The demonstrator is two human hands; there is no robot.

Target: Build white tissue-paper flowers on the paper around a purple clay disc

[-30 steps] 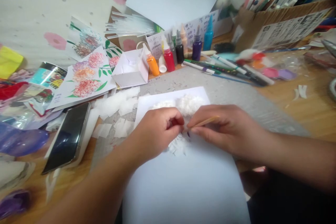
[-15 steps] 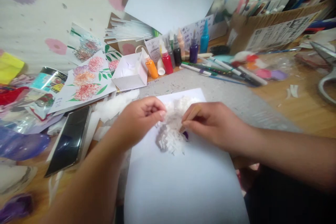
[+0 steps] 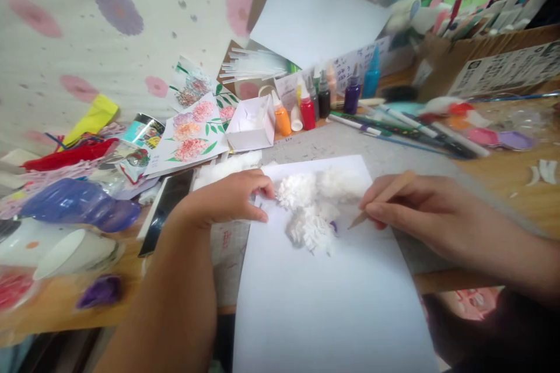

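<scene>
A white sheet of paper [image 3: 324, 303] lies before me, its near end reaching past the table edge. Toward its far end sit clumps of white paper bits [image 3: 312, 230] and fluffy white cotton-like tufts [image 3: 339, 183]. A small purple spot [image 3: 334, 226] shows beside the nearest clump. My left hand [image 3: 245, 195] rests at the sheet's left edge, thumb and fingers apart, next to the clumps. In my right hand [image 3: 406, 207] is a flat, pointed wooden stick [image 3: 389, 193], gripped like a pen, its tip just right of the purple spot.
Paint bottles, among them a red one [image 3: 307, 112], stand behind the sheet beside a white paper box [image 3: 251, 122]. Pens and brushes [image 3: 411, 125] lie at the right. Left are flower pictures [image 3: 188, 137], a phone [image 3: 164, 210] and a white cup [image 3: 76, 253].
My right hand has drawn back to the right from the clumps, still with the stick. The left hand's fingers have spread and lowered to the sheet's edge. The view has shifted left.
</scene>
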